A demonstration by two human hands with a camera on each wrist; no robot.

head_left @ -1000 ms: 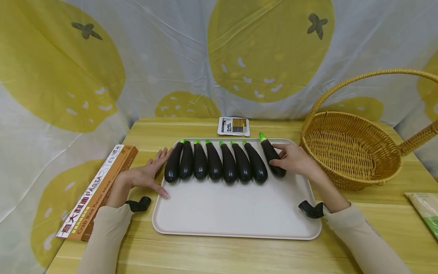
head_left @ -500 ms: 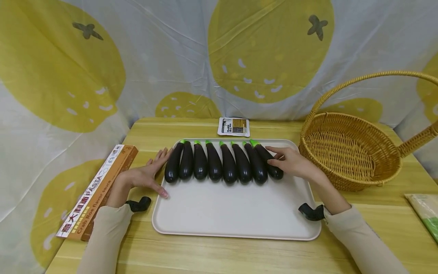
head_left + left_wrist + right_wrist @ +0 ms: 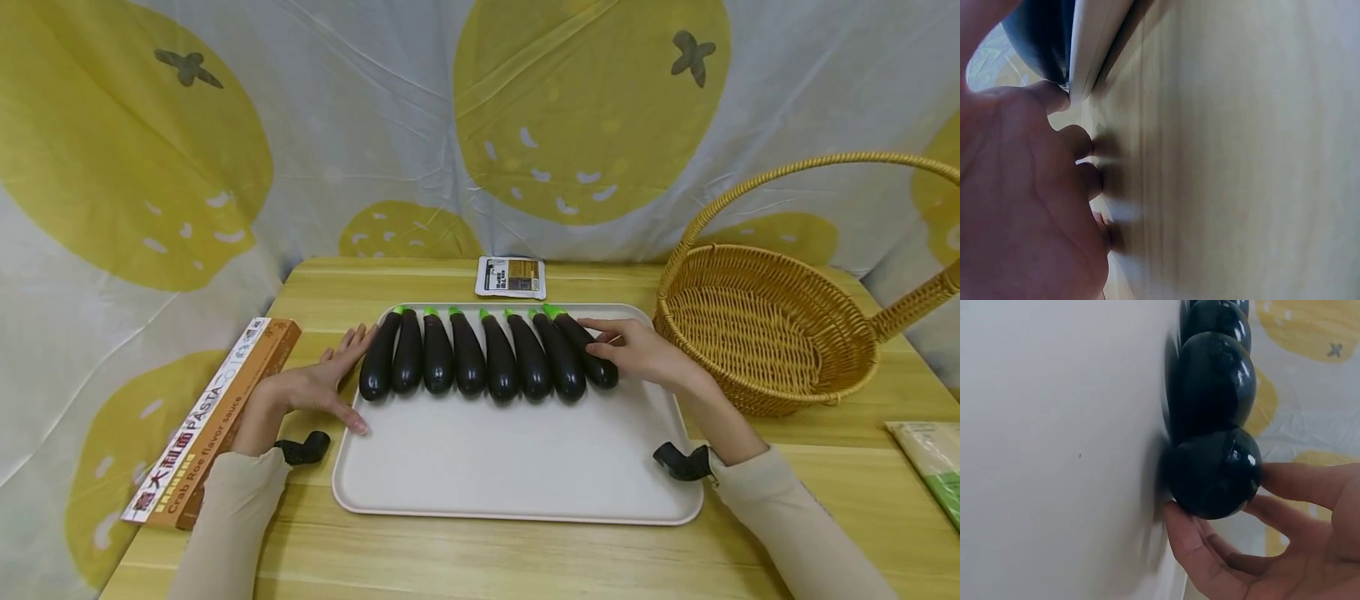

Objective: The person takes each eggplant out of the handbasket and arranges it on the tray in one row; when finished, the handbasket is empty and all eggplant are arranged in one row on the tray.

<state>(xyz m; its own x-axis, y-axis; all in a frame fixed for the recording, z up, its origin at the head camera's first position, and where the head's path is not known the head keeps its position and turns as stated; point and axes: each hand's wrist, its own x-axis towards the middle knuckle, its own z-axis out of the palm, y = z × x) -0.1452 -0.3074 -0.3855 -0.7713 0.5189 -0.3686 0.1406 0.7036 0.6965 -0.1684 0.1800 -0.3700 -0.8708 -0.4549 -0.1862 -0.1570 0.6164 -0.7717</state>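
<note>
A row of several dark eggplants [image 3: 470, 358] with green stem ends lies along the back of a white tray [image 3: 517, 467]. My right hand [image 3: 633, 346] holds the rightmost eggplant [image 3: 588, 354], which leans against its neighbour. In the right wrist view, the thumb and fingers of that hand [image 3: 1297, 531] sit on both sides of the rounded end of this eggplant [image 3: 1213, 475]. At the tray's left edge my left hand [image 3: 318, 387] is spread, its thumb over the rim beside the leftmost eggplant [image 3: 378, 358]. The left wrist view shows the palm [image 3: 1022, 181] and fingertips low by the wooden table.
A wicker basket [image 3: 765, 396] with a tall handle stands right of the tray. An orange and white pasta box [image 3: 213, 417] lies at the left. Behind the tray is a small packet [image 3: 511, 277]. A green and clear bag [image 3: 933, 467] lies at the far right edge.
My right hand has moved the rightmost eggplant left, closing the gap to its neighbour, and its stem end has come down onto the tray. My left hand has stayed in place.
</note>
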